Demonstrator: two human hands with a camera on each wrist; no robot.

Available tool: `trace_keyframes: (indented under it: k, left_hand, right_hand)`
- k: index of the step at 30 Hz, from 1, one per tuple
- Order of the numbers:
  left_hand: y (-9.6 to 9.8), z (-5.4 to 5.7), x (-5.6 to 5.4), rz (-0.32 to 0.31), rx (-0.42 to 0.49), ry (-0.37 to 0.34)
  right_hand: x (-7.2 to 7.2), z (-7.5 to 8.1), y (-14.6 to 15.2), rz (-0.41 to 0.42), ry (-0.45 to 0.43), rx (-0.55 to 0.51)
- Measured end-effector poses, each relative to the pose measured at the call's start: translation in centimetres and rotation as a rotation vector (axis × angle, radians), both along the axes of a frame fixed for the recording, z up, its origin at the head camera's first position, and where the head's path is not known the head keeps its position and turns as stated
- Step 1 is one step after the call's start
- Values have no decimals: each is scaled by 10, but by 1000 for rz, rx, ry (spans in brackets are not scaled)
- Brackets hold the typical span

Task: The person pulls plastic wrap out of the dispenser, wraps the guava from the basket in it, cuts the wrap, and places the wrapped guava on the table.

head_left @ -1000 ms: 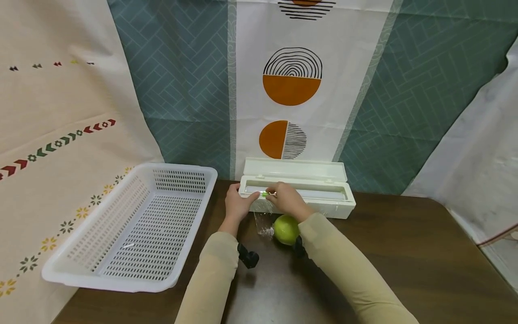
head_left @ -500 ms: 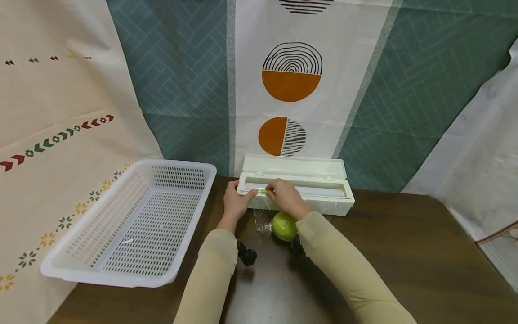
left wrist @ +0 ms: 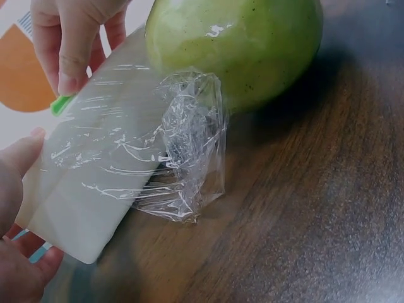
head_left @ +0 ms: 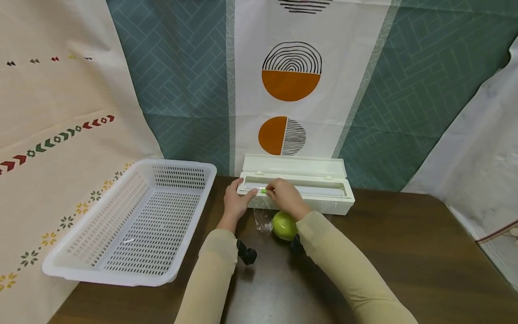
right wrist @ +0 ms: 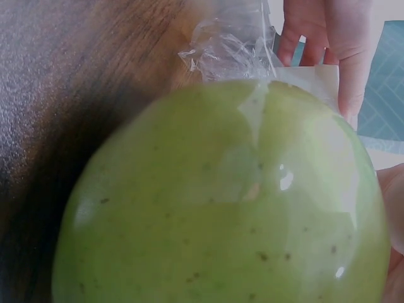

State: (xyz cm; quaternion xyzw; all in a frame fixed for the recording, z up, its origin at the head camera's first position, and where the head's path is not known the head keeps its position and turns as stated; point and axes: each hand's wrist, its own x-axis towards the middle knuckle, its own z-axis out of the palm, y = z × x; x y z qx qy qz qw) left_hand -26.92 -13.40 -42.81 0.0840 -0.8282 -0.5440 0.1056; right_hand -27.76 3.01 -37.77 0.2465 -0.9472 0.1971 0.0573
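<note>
R fingers (left wrist: 74,60) pinch grn tab (left wrist: 61,105), L fingers (left wrist: 47,262) grip box (head_left: 332,206); fruit (head_left: 285,226), film (left wrist: 189,145) in front, basket (head_left: 109,279) L.

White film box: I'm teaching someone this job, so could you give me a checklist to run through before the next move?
1. Lid open, out of the hands' way: ok, standing behind the white box.
2. Box steadied: ok, the left hand grips its left end.
3. Green tab held: ok, the right hand pinches it.
4. Loose end of the clear film smooth: not ok, it is crumpled beside the green fruit.
5. Film cut right across: cannot tell, hands hide part of the edge.
</note>
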Motion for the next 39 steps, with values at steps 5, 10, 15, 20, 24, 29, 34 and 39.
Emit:
trace_keyframes:
  k: [5, 10, 15, 20, 24, 29, 34, 39]
  left_hand:
    - [1, 0, 0, -2, 1, -8]
    - [2, -1, 2, -7, 9, -9]
    - [4, -3, 4, -5, 14, 2]
    - [5, -5, 6, 7, 18, -4]
    - [5, -5, 5, 11, 14, 1]
    - [4, -2, 4, 8, 22, 14]
    - [2, 0, 4, 6, 24, 6]
    - [2, 1, 1, 11, 19, 8]
  right_hand:
    - [0, 1, 1, -4, 8, 19]
    - [1, 0, 2, -19, -13, 57]
    - [3, -2, 4, -18, -20, 74]
    - [3, -4, 7, -6, -34, 55]
    - [3, -5, 9, -5, -49, 40]
    - [4, -9, 5, -43, -59, -62]
    - [8, -18, -3, -153, 25, -123]
    - [9, -19, -6, -222, 86, -151]
